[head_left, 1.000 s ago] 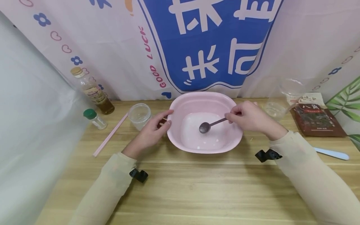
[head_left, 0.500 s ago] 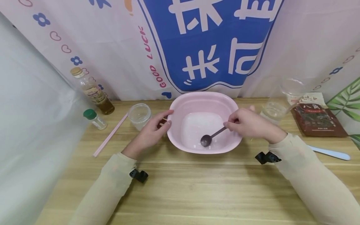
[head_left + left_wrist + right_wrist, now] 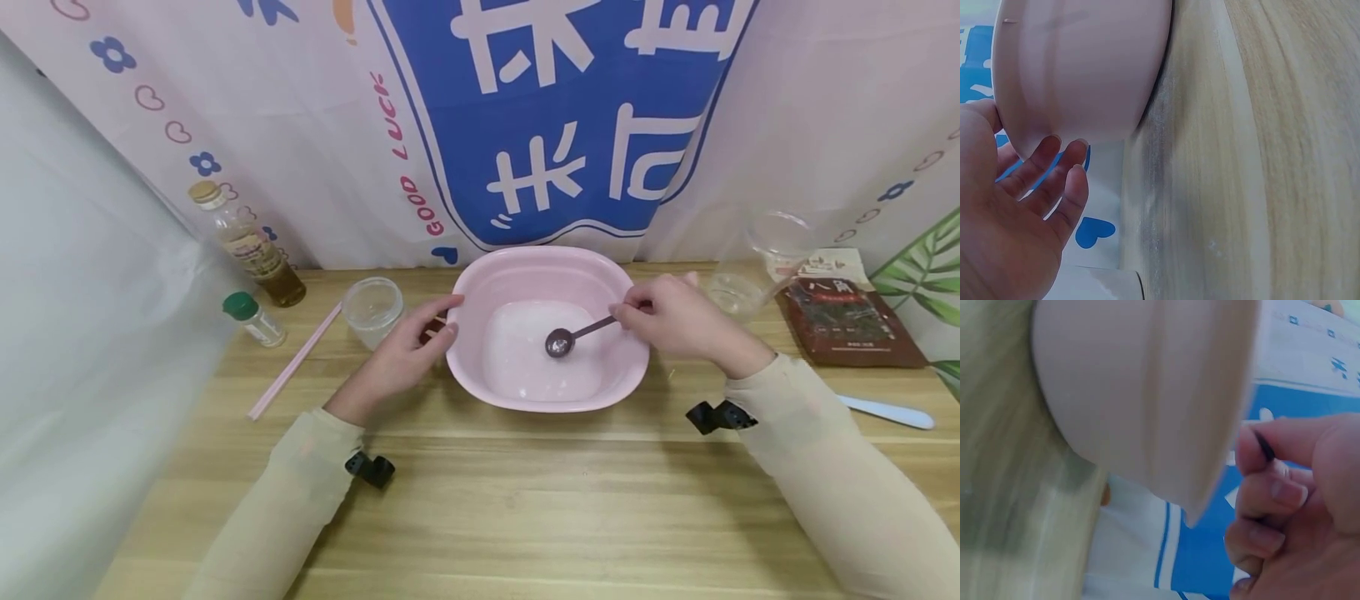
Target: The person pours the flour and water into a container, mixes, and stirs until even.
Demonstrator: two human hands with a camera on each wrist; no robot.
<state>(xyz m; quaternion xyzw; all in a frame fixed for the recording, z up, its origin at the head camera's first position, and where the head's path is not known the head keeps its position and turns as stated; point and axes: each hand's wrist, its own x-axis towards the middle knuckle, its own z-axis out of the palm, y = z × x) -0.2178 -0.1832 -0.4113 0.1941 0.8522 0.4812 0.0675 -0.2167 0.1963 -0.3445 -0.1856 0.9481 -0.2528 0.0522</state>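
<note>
My left hand (image 3: 405,346) holds the left rim of a pink plastic basin (image 3: 547,406). In the left wrist view, the thumb is at the rim and the loosely bent fingertips are by the outer wall. With thumb and forefinger, my right hand (image 3: 667,317) pinches the handle end of a small dark brown spoon (image 3: 559,342). The spoon reaches over the right rim, its bowl above the basin's pale floor, with bright glints inside it. In the right wrist view, only the dark tip of the handle (image 3: 1265,447) shows between the fingers; the basin wall hides the rest.
To the left stand a clear lidded tub (image 3: 372,308), pink chopsticks (image 3: 296,360), a green-capped shaker (image 3: 255,318) and a corked bottle (image 3: 251,250). At right are a clear plastic jug (image 3: 750,267), a brown spice packet (image 3: 843,321) and a light blue handle (image 3: 888,412).
The spoon's bowl first went toward the near side of the basin, then came back up and slightly right, with the right hand shifting right. The left hand and basin have stayed in place.
</note>
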